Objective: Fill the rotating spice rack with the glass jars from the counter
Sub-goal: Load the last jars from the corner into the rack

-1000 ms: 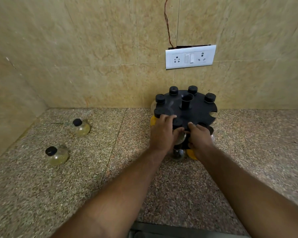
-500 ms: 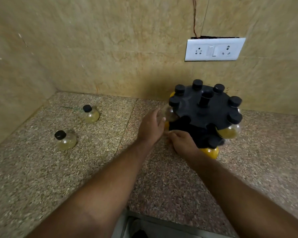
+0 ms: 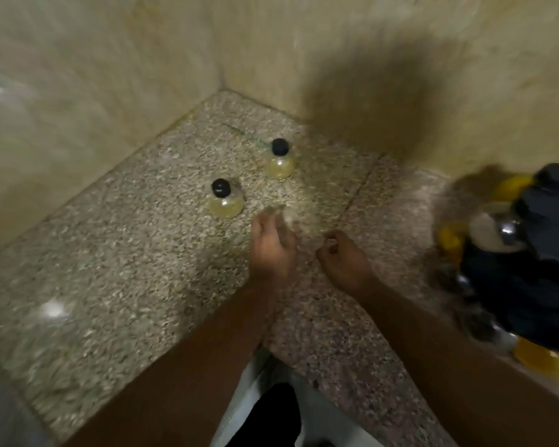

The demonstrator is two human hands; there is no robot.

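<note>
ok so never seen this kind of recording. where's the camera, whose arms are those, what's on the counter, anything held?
There is no machine here. A person works with bare hands, and the single picture comes from a wide-angle camera worn on their head, looking forward and down. The two arms coming in from below are theirs.

The left hand is stretched with loose fingers toward the nearer jar and appears to stop short of it. The right hand hangs loosely curled beside it. Neither hand holds anything.

Two small glass jars with black caps stand on the speckled stone counter: the nearer one and a farther jar, closer to the wall. At the right edge is the black spice rack, with several jars in it. The picture is motion-blurred, so fine detail is lost.
</note>
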